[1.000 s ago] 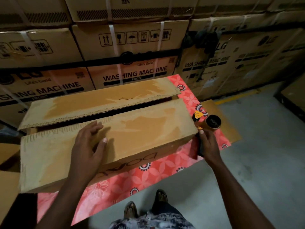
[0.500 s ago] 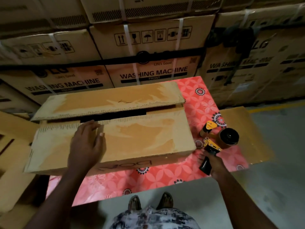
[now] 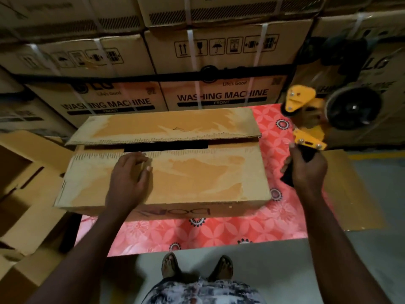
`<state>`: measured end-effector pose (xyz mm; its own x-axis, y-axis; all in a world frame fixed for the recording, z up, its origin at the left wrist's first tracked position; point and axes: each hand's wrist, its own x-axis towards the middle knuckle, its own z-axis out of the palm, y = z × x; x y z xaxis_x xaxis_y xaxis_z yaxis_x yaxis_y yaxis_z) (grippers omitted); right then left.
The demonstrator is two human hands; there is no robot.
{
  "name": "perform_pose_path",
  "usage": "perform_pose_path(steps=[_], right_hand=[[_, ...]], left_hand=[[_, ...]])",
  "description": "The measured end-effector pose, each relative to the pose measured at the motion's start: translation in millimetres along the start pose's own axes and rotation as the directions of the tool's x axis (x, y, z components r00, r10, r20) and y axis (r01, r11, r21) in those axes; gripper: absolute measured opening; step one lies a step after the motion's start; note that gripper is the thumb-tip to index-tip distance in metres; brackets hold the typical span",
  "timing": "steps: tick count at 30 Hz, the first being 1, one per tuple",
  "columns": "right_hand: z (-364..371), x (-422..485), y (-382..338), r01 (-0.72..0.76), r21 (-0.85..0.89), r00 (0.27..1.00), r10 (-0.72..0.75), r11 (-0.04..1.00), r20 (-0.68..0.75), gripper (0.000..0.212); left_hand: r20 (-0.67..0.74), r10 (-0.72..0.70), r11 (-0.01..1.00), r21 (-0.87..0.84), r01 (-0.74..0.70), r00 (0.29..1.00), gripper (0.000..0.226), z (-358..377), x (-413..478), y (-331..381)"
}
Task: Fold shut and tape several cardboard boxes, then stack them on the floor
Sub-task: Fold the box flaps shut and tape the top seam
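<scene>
Pressed down the near flap [image 3: 186, 178] of the long cardboard box [image 3: 197, 210] with the left hand [image 3: 129, 183], fingers straight and flat on the board, fingertips at the flap's far edge. Gripped the black handle of the yellow tape dispenser [image 3: 305, 119] in the right hand [image 3: 306, 170], fingers curled round it, and held it up clear of the table at two o'clock from the box. Had the box lying lengthwise, nine to three o'clock, on the red floral tablecloth [image 3: 219, 233].

Found the far flap [image 3: 164, 126], on the twelve o'clock side, not fully down: tilted up a little, with a dark gap [image 3: 166, 147] between the two flap edges. Found no tape on the seam.

Judged the folding of this box nearly done and the taping not begun. Left to do, on that reading: bring the far flap down to meet the near one, run tape along the seam, set the box on the floor [image 3: 361, 260], then repeat for the rest.

Noted loose brown cartons [image 3: 28, 194] at nine o'clock, but could not tell whether folded or taped. Spotted no stack of finished boxes in view. Faced a wall of strapped washing-machine cartons [image 3: 219, 97] at twelve o'clock.
</scene>
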<state>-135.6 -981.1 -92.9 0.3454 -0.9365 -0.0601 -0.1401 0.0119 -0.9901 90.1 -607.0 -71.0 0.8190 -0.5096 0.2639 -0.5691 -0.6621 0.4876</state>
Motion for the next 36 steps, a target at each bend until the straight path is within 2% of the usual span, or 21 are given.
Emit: perform_pose_path(steps=[2, 4, 7, 9, 10, 11, 13, 14, 16, 17, 20, 23, 29, 31, 33, 34, 36], right_hand=[[13, -2, -36, 0.106, -0.013, 0.989, -0.104, 0.994, 0.104, 0.034], [34, -10, -71, 0.158, -0.029, 0.962, -0.147, 0.987, 0.23, 0.034], [75, -36, -111, 0.407, -0.046, 0.828, -0.348, 0.912, 0.439, 0.04], [110, -44, -119, 0.536, -0.164, 0.751, -0.379, 0.828, 0.54, 0.029], [130, -46, -119, 0.606, -0.254, 0.713, -0.374, 0.753, 0.592, 0.025], [150, -49, -119, 0.654, -0.324, 0.684, -0.351, 0.684, 0.64, 0.026], [190, -61, -119, 0.686, -0.377, 0.651, -0.292, 0.623, 0.701, 0.033], [209, -68, -120, 0.684, -0.361, 0.633, -0.268, 0.634, 0.726, 0.03], [238, -82, -124, 0.685, -0.321, 0.583, -0.228, 0.655, 0.779, 0.016], [250, -86, -125, 0.698, -0.303, 0.554, -0.222, 0.648, 0.802, 0.019], [276, -96, -130, 0.65, -0.257, 0.517, -0.168, 0.715, 0.839, 0.037], [297, -107, -128, 0.59, -0.199, 0.5, -0.16, 0.783, 0.851, 0.027], [328, -128, -122, 0.521, -0.192, 0.517, -0.128, 0.832, 0.846, 0.015], [338, -134, -117, 0.508, -0.216, 0.537, -0.11, 0.834, 0.837, 0.017], [348, -138, -114, 0.504, -0.246, 0.554, -0.091, 0.828, 0.828, 0.025], [352, -138, -111, 0.506, -0.263, 0.56, -0.081, 0.822, 0.824, 0.029], [357, -137, -106, 0.515, -0.306, 0.574, -0.057, 0.801, 0.817, 0.035]], left_hand=[[0.005, 0.006, 0.999, -0.053, -0.006, 1.0, 0.029, -1, 1, -1], [0.013, 0.002, 0.991, -0.136, 0.0, 1.0, 0.024, -3, 2, -2], [0.048, -0.06, 0.922, -0.38, 0.074, 0.997, 0.014, -14, 5, 0], [0.135, -0.133, 0.829, -0.527, 0.185, 0.982, 0.015, -26, 9, 3], [0.191, -0.18, 0.74, -0.62, 0.261, 0.965, 0.017, -30, 12, 2], [0.291, -0.252, 0.561, -0.733, 0.385, 0.923, 0.021, -34, 16, 1], [0.52, -0.276, 0.047, -0.833, 0.551, 0.808, 0.03, -44, 23, 1], [0.576, -0.262, -0.124, -0.816, 0.564, 0.775, 0.033, -50, 26, -2], [0.636, -0.257, -0.286, -0.769, 0.571, 0.728, 0.04, -59, 30, -14], [0.649, -0.265, -0.342, -0.755, 0.56, 0.713, 0.043, -63, 32, -20], [0.651, -0.264, -0.404, -0.745, 0.531, 0.712, 0.053, -71, 34, -41], [0.672, -0.271, -0.458, -0.72, 0.521, 0.689, 0.037, -79, 37, -54], [0.694, -0.33, -0.403, -0.716, 0.57, 0.64, 0.025, -102, 46, -89], [0.7, -0.304, -0.419, -0.707, 0.569, 0.647, 0.029, -108, 49, -104], [0.697, -0.256, -0.415, -0.705, 0.575, 0.67, 0.042, -115, 51, -115], [0.7, -0.251, -0.392, -0.705, 0.591, 0.669, 0.046, -118, 52, -118], [0.696, -0.297, -0.297, -0.718, 0.629, 0.654, 0.04, -119, 55, -121]])
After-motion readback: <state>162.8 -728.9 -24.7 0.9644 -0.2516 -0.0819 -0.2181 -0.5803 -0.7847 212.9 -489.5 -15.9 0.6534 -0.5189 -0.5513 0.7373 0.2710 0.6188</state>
